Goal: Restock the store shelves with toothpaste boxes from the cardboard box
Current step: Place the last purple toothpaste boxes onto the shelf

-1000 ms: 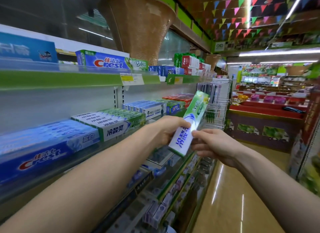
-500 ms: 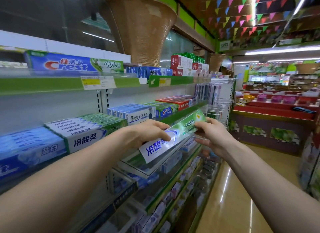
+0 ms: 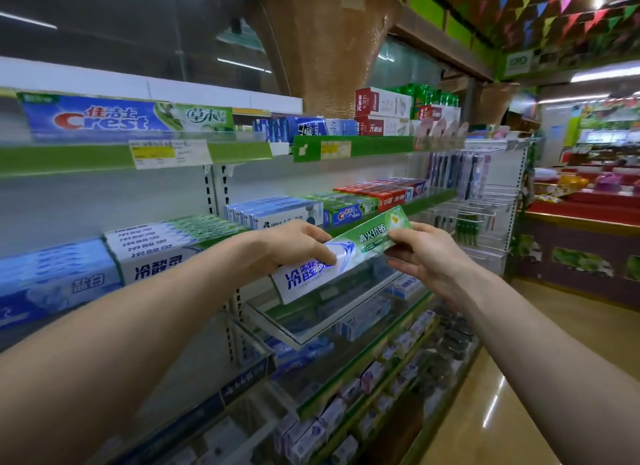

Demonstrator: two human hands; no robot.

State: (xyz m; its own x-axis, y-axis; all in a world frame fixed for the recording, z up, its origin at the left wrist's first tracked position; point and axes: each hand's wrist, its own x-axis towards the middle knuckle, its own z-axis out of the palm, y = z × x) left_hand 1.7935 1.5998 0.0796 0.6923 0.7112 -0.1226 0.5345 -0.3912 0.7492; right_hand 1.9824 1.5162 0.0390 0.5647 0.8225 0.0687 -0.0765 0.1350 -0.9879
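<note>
Covering the middle of the toothpaste box [image 3: 367, 243], the left hand [image 3: 294, 243] grips near its white end; the right hand [image 3: 426, 257] pinches the green end. Lower shelves [image 3: 346, 374] are blurred.

Site: retail shop, toiletries aisle. Shelves [image 3: 69, 160] with green edge strips carry rows of toothpaste boxes [image 3: 273, 212] facing out, with price labels [image 3: 171, 153] clipped to the strips. Toothbrushes [image 3: 450, 174] hang on wire hooks at aisle end. Coloured bunting [image 3: 554, 11] overhead. Red display stands [image 3: 581, 208] across a glossy floor [image 3: 519, 395].
</note>
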